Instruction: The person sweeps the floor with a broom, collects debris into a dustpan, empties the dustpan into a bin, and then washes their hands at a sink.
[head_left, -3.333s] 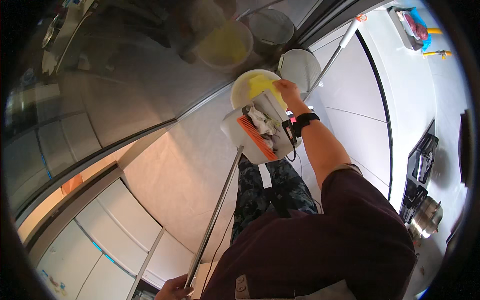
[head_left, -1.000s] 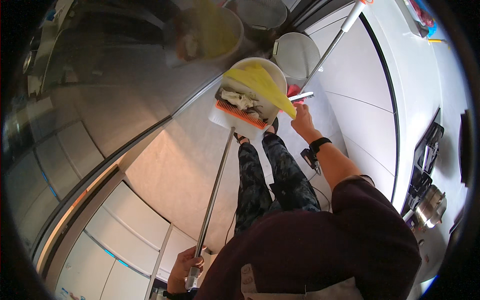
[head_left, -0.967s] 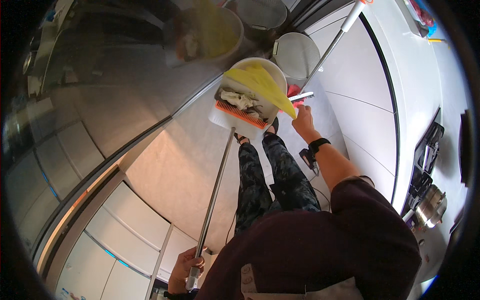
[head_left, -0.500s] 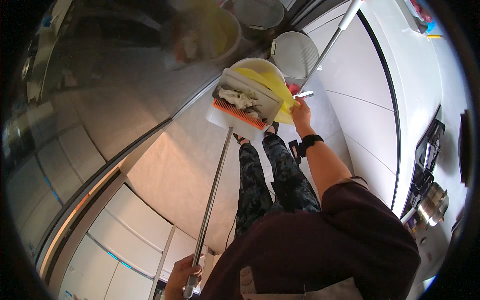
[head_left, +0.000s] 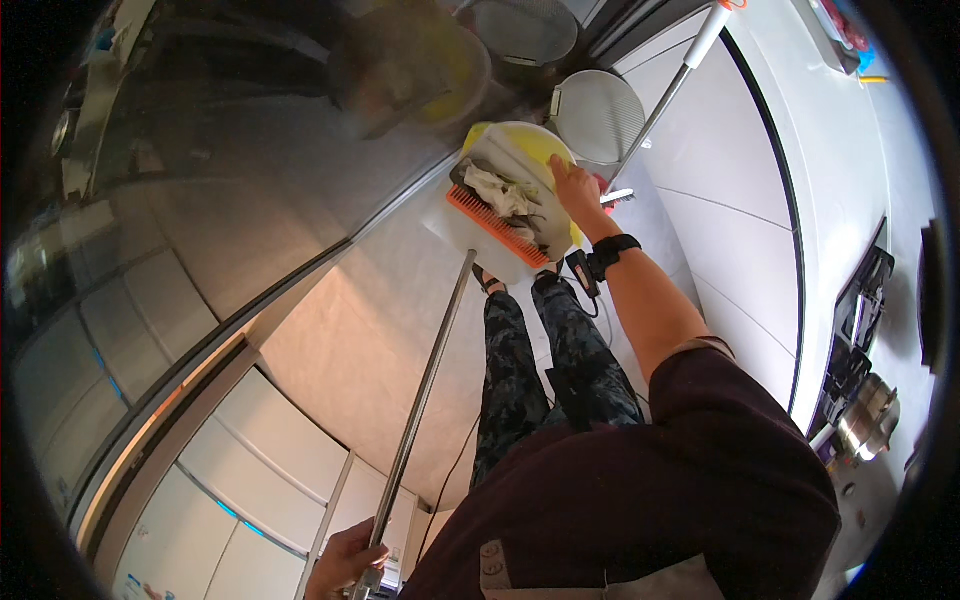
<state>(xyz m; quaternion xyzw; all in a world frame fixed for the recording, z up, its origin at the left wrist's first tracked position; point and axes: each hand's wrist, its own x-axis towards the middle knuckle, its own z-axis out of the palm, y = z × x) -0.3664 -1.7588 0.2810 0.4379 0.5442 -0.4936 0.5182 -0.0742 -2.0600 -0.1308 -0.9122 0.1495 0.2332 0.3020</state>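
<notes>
My left hand [head_left: 347, 556] is closed round the metal pole [head_left: 418, 410] of a long-handled dustpan, low at the left. The pale dustpan [head_left: 512, 262] is tilted over a round bin [head_left: 556, 134] lined with a yellow bag [head_left: 535, 146]. Orange comb teeth [head_left: 490, 225] run along the pan. Inside lie a crumpled white tissue [head_left: 500, 192] and dark debris. My right hand [head_left: 578, 195] is at the bin's right rim, fingers closed on the bag's edge beside the pan; the thumb is partly hidden.
A round pale lid [head_left: 600, 115] stands behind the bin by a dark glossy panel [head_left: 250, 180]. A broom pole [head_left: 655, 115] with a white grip leans against white cabinets [head_left: 725, 180] at right. A cable [head_left: 455, 470] trails near my legs.
My right hand has moved left and up along the bin's rim. The yellow flap it held out to the right now lies around the rim. The dustpan has shifted slightly right.
</notes>
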